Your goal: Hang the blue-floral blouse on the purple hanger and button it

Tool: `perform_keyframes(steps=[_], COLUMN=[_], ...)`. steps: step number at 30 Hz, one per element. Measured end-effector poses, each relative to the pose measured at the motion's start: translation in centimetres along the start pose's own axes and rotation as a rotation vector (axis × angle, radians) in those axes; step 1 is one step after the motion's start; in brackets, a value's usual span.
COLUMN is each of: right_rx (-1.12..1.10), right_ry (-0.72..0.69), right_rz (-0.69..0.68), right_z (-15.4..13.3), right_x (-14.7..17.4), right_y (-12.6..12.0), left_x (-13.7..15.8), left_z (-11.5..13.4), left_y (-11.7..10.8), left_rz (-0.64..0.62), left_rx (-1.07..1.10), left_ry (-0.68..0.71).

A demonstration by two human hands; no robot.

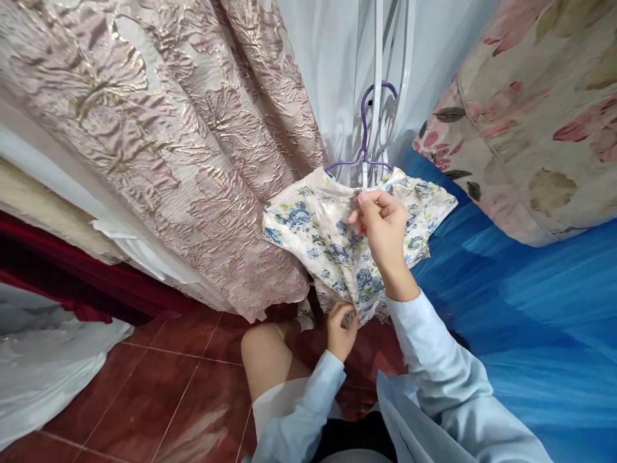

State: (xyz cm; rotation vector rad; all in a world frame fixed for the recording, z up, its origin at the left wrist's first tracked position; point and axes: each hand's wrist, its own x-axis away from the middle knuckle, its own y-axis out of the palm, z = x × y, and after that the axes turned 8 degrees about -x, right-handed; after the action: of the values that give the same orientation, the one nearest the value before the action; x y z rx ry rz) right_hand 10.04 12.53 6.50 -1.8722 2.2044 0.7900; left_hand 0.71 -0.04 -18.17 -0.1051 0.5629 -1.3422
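Well, the right hand (380, 222) pinches the floral top (333, 247) near its neckline, the left hand (342, 329) at six o'clock; straps (378, 51) partly hide the hanger (365, 132) at twelve.

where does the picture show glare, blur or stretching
In the head view, pale glare streaks the glossy red floor tiles; head view, blue hanging fabric at right looks soft and smeared; head view, outer edges look stretched, while the cream cloth garment with blue flowers reads fairly clear.

Top (313, 222) partly hidden

Mid-frame, the right hand (385, 222) covers some of its front; the ends of the hanger (364, 151) disappear inside. Upper-right floral cloth (540, 135) and upper-centre straps (378, 51) leave the frame.
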Motion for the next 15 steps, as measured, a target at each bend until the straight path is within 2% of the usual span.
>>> perform_keyframes(steps=[2,4,6,9,12,15], right_rx=[-0.004,0.015,0.049,0.089,0.101,0.085], right_ry=[-0.001,-0.020,-0.044,-0.063,-0.048,-0.024], right_rz=[-0.019,-0.045,-0.062,-0.067,-0.069,-0.074], right_z=[0.0,-0.2,-0.7,-1.2,-1.3,-0.5], right_x=[1.0,1.6,1.8,1.6,1.3,1.2], right_y=[-0.6,-1.0,-1.4,-1.6,-1.7,-1.6], left_x=[-3.3,-7.6,-12.3,-18.3,-21.3,-21.6], left_z=[2.1,5.2,8.9,13.8,16.3,16.3], left_y=[-2.3,-4.8,-6.9,-8.6,-8.6,-7.9], left_rz=[0.138,0.225,0.222,0.099,0.063,0.151], left_rx=[0.016,0.009,-0.020,-0.136,-0.260,-0.274], left_ry=[0.064,0.217,0.422,0.625,0.761,0.807])
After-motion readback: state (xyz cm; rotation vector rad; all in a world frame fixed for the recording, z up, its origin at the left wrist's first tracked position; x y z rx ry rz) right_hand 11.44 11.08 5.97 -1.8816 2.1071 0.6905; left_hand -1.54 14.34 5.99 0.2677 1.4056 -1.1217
